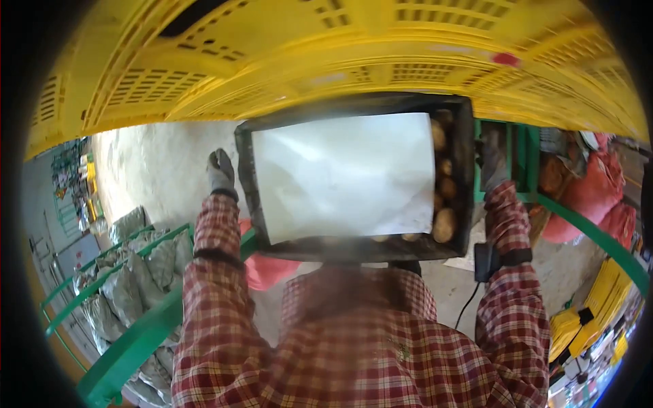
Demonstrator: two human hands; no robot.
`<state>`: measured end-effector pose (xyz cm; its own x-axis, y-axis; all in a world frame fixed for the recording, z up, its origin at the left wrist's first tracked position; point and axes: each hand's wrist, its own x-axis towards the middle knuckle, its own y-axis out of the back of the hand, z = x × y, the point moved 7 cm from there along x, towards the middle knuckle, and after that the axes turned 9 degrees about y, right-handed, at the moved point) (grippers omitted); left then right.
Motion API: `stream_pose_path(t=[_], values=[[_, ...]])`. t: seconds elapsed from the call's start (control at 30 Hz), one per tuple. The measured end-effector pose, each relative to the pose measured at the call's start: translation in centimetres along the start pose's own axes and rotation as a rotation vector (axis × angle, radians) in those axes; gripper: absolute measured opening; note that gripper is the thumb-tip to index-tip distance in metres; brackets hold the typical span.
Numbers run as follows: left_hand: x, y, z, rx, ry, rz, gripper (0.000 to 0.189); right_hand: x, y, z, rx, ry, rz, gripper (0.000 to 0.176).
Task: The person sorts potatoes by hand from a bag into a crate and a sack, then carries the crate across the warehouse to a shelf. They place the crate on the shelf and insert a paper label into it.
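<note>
A black crate (468, 204) is in front of my chest, tilted a little. A white sheet (340, 177) covers most of its contents. Brown, potato-like produce (444, 226) shows along the right side and at the front edge. My left hand (221, 170), in a grey glove, is just off the crate's left wall, its fingers pointing forward and slightly bent with nothing in them. At the opposite wall, my right hand (493, 163), also gloved, has its fingers at the crate's side; they are partly in shadow.
Stacked yellow crates (286, 81) form a wall ahead. A green metal frame (524, 160) is at the right, and a green rail (136, 340) runs at the left beside grey-green sacks (126, 292). Pink sacks (592, 197) lie at the right, near more yellow crates (598, 292).
</note>
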<state>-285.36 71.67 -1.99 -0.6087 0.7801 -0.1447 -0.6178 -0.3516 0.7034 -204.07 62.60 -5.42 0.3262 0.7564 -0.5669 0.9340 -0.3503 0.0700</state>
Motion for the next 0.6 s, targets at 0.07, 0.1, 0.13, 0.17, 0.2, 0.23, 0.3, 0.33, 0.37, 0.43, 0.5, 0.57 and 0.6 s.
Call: stream_pose_path(t=[0.07, 0.1, 0.13, 0.17, 0.2, 0.23, 0.3, 0.33, 0.37, 0.43, 0.5, 0.57, 0.6], values=[[1.3, -1.3, 1.4, 0.041, 0.250, -0.158, 0.061, 1.6, -4.5, -3.5, 0.419, -0.045, -0.215, 0.045], [-0.9, -2.1, 4.1, -0.082, 0.465, -0.309, 0.063, 2.2, -5.6, -4.7, 0.322, 0.124, -0.288, 0.044], [-3.8, -2.7, 7.8, -0.183, 0.651, -0.433, 0.065, 2.5, -6.7, -5.8, 0.233, 0.298, -0.340, 0.044], [-5.7, -3.5, 10.5, -0.236, 0.757, -0.539, 0.067, 1.7, -7.2, -7.6, -0.173, 0.661, -0.355, 0.043], [-3.5, -4.9, 9.4, -0.193, 0.513, -0.640, 0.064, 1.3, -7.2, -8.7, -0.507, 0.863, -0.350, 0.039], [-1.6, -6.0, 8.6, -0.170, 0.265, -0.707, 0.060, 0.7, -7.3, -9.9, -0.827, 1.073, -0.283, 0.036], [-0.8, -6.9, 8.3, -0.274, 0.102, -0.831, 0.051, 1.1, -5.4, -11.6, -1.306, 1.158, -0.112, 0.028], [-1.5, -6.9, 9.3, -0.411, 0.195, -0.881, 0.046, 1.1, -5.0, -11.5, -1.193, 1.138, -0.119, 0.026], [-1.9, -6.9, 10.1, -0.550, 0.280, -0.928, 0.041, 1.1, -4.8, -11.2, -1.079, 1.118, -0.119, 0.024], [-0.5, -5.2, 9.3, -0.563, 0.237, -0.871, 0.030, 1.7, -3.7, -10.9, -0.732, 0.961, -0.054, 0.022], [-1.4, -2.9, 9.8, -0.413, -0.026, -0.717, 0.022, 0.1, -2.8, -11.1, -0.313, 0.720, 0.050, 0.021], [-4.3, -0.2, 11.9, -0.344, -0.268, -0.471, 0.020, -2.0, -1.7, -11.3, 0.067, 0.614, 0.166, 0.020], [-5.2, 1.1, 12.1, -0.430, -0.278, -0.356, 0.020, -3.2, -0.3, -11.2, 0.235, 0.582, 0.225, 0.019]])
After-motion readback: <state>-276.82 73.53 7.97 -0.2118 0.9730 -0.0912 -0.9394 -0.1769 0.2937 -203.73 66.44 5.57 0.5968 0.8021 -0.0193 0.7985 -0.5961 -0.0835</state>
